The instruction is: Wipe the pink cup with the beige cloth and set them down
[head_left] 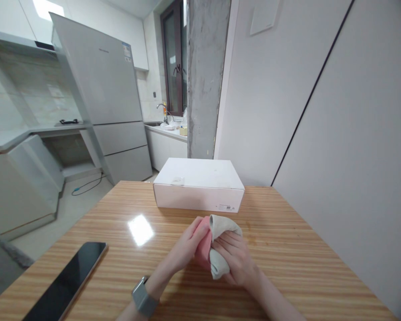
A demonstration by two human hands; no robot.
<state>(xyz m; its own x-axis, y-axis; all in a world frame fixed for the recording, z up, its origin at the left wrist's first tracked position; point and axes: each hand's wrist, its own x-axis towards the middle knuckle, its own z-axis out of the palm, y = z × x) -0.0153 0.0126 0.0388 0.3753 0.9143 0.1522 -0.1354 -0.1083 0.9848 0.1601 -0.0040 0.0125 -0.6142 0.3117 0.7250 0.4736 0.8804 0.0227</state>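
Just in front of the white box, my two hands meet over the table. My left hand (pixel 189 243) is closed on a pink item (pixel 203 249), with the thumb along its upper side; its kind is hard to tell, as the hands and fabric cover much of it. A pale grey cloth (pixel 220 264) bunches up against the pink item's right side. My right hand (pixel 235 256) presses into this cloth, fingers together and partly tucked under its upper fold. A watch with a grey band (pixel 144 296) is on my left wrist.
The white box (pixel 198 196) lies on the wood-grained table (pixel 287 254) near its far edge. A black-screened phone (pixel 67 283) rests at the left. Behind stand a fridge (pixel 110 89), a concrete pillar (pixel 205 80) and a sink counter (pixel 170 131); a white wall (pixel 263 111) borders the right.
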